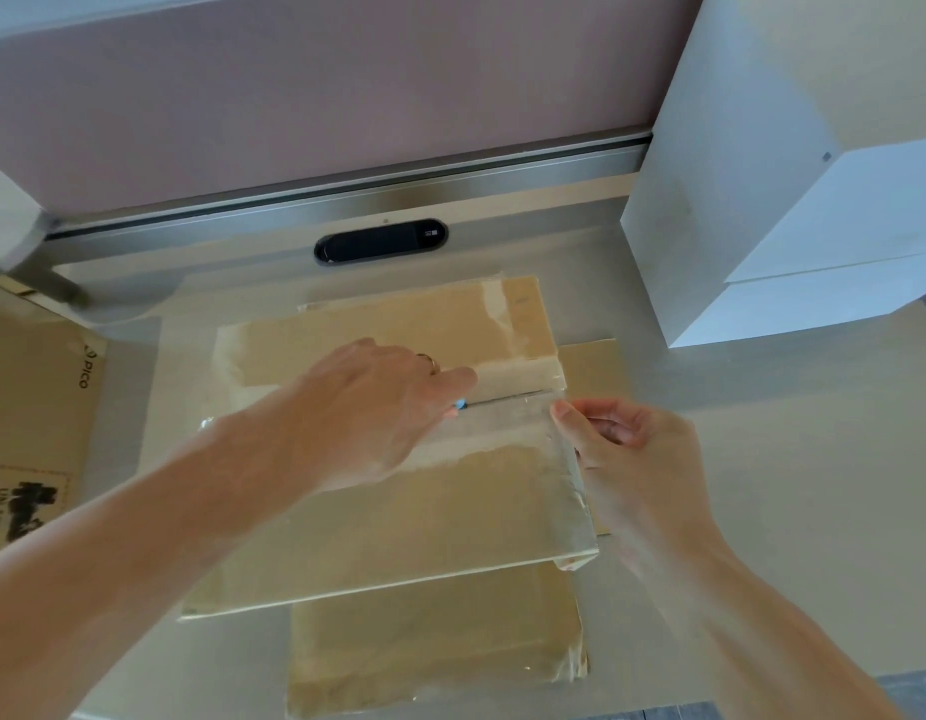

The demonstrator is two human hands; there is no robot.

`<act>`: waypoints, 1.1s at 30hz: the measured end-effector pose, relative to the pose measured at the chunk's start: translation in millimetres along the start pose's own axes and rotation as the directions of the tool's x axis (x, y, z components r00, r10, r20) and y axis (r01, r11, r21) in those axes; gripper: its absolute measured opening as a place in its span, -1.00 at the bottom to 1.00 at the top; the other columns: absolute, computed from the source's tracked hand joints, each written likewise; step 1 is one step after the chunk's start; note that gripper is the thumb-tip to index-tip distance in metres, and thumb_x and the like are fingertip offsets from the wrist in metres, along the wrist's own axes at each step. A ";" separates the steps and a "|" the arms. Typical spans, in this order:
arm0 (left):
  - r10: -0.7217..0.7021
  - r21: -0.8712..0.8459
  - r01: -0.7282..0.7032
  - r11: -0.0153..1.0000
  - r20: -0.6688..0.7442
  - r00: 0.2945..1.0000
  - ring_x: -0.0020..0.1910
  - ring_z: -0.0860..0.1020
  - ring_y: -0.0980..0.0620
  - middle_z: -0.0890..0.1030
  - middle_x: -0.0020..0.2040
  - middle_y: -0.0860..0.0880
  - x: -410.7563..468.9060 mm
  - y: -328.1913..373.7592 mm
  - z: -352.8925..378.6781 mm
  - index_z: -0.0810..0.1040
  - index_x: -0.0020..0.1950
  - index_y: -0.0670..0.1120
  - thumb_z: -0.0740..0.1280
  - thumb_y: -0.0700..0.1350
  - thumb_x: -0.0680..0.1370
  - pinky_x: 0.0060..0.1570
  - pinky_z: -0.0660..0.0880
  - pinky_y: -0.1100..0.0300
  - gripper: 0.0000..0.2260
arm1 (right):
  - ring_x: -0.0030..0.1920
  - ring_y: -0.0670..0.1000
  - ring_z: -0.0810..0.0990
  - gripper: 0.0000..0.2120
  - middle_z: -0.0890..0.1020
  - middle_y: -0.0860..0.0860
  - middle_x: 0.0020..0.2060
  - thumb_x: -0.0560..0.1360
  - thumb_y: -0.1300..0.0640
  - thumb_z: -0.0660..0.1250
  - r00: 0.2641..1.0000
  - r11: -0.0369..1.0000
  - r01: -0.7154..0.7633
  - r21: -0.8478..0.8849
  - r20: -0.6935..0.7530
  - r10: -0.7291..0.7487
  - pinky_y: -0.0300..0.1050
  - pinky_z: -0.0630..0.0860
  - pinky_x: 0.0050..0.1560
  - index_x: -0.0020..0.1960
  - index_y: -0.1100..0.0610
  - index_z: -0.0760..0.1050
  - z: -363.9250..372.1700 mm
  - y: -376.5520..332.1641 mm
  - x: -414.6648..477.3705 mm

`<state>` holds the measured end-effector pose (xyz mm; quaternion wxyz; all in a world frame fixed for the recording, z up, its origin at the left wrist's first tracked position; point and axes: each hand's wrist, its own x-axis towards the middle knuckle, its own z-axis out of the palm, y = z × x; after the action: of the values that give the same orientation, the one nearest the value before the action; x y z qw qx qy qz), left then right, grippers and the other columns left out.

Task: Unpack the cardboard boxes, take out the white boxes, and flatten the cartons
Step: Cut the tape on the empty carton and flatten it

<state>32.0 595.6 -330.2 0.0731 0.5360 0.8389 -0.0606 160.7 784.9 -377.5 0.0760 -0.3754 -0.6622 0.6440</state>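
Observation:
A brown cardboard carton (398, 532) lies on the table in front of me, its top covered in clear tape with a seam (507, 398) running across it. Flaps spread flat on the table below (434, 641) and to the right (590, 363) of it. My left hand (367, 407) reaches over the carton and grips a small blue-tipped tool (459, 405) at the seam; most of the tool is hidden under the fingers. At the carton's right edge, my right hand (632, 454) has its fingers curled and its thumb on the taped corner. Two white boxes (793, 210) stand stacked at the right.
Another brown carton (34, 423) with black print stands at the left edge. A black oval cable port (380, 240) sits in the table behind the carton, below a pink partition (320, 96). The table's front edge runs near the bottom flap.

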 end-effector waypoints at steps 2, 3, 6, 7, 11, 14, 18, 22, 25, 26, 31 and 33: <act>-0.032 -0.004 0.032 0.999 0.010 0.999 -0.25 0.51 0.00 0.49 -0.24 0.10 -17.5 -10.6 2.2 0.36 0.18 0.09 0.03 0.06 0.71 -0.11 0.36 0.10 -0.84 | -0.30 -0.11 0.70 -0.88 0.74 -0.05 -0.32 0.48 0.03 0.56 1.000 1.000 0.004 0.002 -0.018 -0.004 -0.14 0.54 -0.19 -0.22 0.00 0.72 -6.2 0.3 2.4; -0.063 0.007 0.063 0.998 0.031 0.998 -0.28 0.51 0.01 0.48 -0.26 0.11 -29.4 -19.7 3.5 0.37 0.15 0.10 0.03 0.07 0.71 -0.13 0.34 0.11 -0.84 | -0.32 -0.12 0.69 -0.89 0.74 -0.05 -0.32 0.48 0.02 0.56 0.999 1.000 0.005 0.005 -0.038 -0.005 -0.11 0.55 -0.18 -0.22 -0.02 0.73 -11.4 0.7 4.8; -0.159 0.012 0.159 0.987 0.080 0.984 -0.29 0.56 0.00 0.48 -0.28 0.13 -72.4 -48.6 3.1 0.37 0.11 0.11 -0.12 0.15 0.70 -0.18 0.45 0.11 -0.70 | -0.27 -0.03 0.71 -0.94 0.75 -0.02 -0.30 0.48 0.01 0.56 0.998 1.000 -0.002 0.031 -0.062 0.004 0.08 0.66 -0.03 -0.16 -0.11 0.73 -22.9 -1.4 9.1; -0.172 0.001 0.172 0.985 0.108 0.979 -0.26 0.57 0.01 0.49 -0.26 0.14 -81.9 -54.4 2.6 0.36 0.12 0.13 -0.19 0.20 0.67 -0.15 0.50 0.08 -0.63 | -0.24 0.02 0.72 -0.95 0.75 0.00 -0.29 0.48 0.01 0.57 0.998 1.000 -0.011 0.029 -0.063 0.012 0.13 0.66 0.02 -0.16 -0.10 0.74 -24.9 -1.8 9.6; -0.201 -0.014 0.202 0.979 0.031 0.979 -0.30 0.55 0.01 0.49 -0.28 0.15 -87.0 -46.8 -7.0 0.40 0.08 0.09 -0.08 0.15 0.69 -0.22 0.54 0.09 -0.69 | -0.23 0.01 0.73 -0.92 0.76 0.00 -0.27 0.49 0.02 0.56 0.999 0.999 -0.032 -0.014 -0.031 0.031 0.07 0.67 -0.06 -0.17 -0.01 0.74 -25.8 -3.8 6.7; -0.233 -0.028 0.231 0.972 -0.070 0.970 -0.31 0.50 -0.07 0.45 -0.30 0.10 -63.4 -30.7 -13.4 0.36 0.06 0.05 -0.04 0.10 0.72 -0.04 0.46 0.02 -0.76 | -0.35 -0.16 0.65 -0.86 0.75 -0.06 -0.31 0.51 0.01 0.53 1.000 0.997 0.016 -0.073 -0.026 -0.018 -0.18 0.58 -0.25 -0.19 0.04 0.71 -27.3 -5.3 8.3; -0.198 -0.124 0.189 0.974 -0.065 0.978 -0.25 0.31 -0.08 0.28 -0.29 0.11 -7.1 4.7 -11.2 0.30 0.16 0.07 -0.03 0.11 0.72 0.00 0.35 0.05 -0.81 | -0.39 -0.19 0.63 -0.87 0.74 -0.12 -0.31 0.49 0.00 0.54 0.996 0.992 0.083 -0.096 -0.008 -0.084 -0.39 0.49 -0.40 -0.14 0.04 0.68 -23.0 -4.4 9.3; -0.123 -0.157 0.105 0.982 -0.107 0.987 -0.26 0.38 -0.06 0.35 -0.28 0.10 21.1 24.5 -4.9 0.35 0.19 0.05 0.07 0.06 0.75 -0.08 0.29 0.04 -0.86 | -0.31 -0.11 0.68 -0.88 0.74 -0.12 -0.30 0.50 0.04 0.55 0.989 0.988 0.134 -0.080 -0.046 -0.138 -0.31 0.53 -0.31 -0.15 0.04 0.66 -15.5 0.5 5.8; -0.114 -0.148 0.095 0.984 -0.132 0.985 -0.29 0.43 -0.05 0.44 -0.25 0.08 22.5 21.9 -3.1 0.35 0.19 0.05 0.07 0.05 0.74 -0.10 0.31 0.03 -0.86 | -0.27 -0.06 0.64 -0.90 0.74 -0.07 -0.26 0.54 0.05 0.51 0.983 0.990 0.144 0.003 -0.112 -0.143 -0.09 0.53 -0.16 -0.13 0.04 0.66 -9.3 8.1 1.4; -0.112 -0.141 0.093 0.986 -0.135 0.984 -0.29 0.44 -0.06 0.44 -0.24 0.08 21.6 20.4 -3.5 0.35 0.19 0.05 0.06 0.06 0.74 -0.11 0.30 0.04 -0.85 | -0.28 -0.08 0.62 -0.90 0.73 -0.09 -0.27 0.55 0.06 0.50 0.981 0.989 0.147 0.027 -0.134 -0.143 -0.13 0.52 -0.16 -0.13 0.04 0.66 -6.1 9.8 0.4; -0.102 -0.074 0.097 0.993 -0.071 0.992 -0.26 0.46 -0.10 0.40 -0.23 0.07 24.6 20.1 -4.9 0.34 0.22 0.07 0.05 0.05 0.75 -0.09 0.29 0.03 -0.86 | -0.29 -0.11 0.57 -0.87 0.69 -0.09 -0.29 0.57 0.07 0.47 0.973 0.983 0.162 0.088 -0.182 -0.144 -0.21 0.48 -0.18 -0.15 0.03 0.65 -1.3 14.6 -3.4; -0.081 -0.028 0.080 0.996 -0.031 0.996 -0.24 0.47 -0.10 0.38 -0.25 0.05 26.6 18.4 -5.6 0.34 0.25 0.06 0.08 0.00 0.75 -0.11 0.34 0.02 -0.88 | -0.29 -0.09 0.57 -0.86 0.69 -0.07 -0.28 0.57 0.05 0.47 0.973 0.983 0.154 0.096 -0.186 -0.134 -0.14 0.48 -0.17 -0.16 0.00 0.66 -1.6 15.4 -4.2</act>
<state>37.3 628.0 -330.1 0.0642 0.5015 0.8617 -0.0438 170.8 781.9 -389.6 0.2020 -0.3779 -0.6418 0.6360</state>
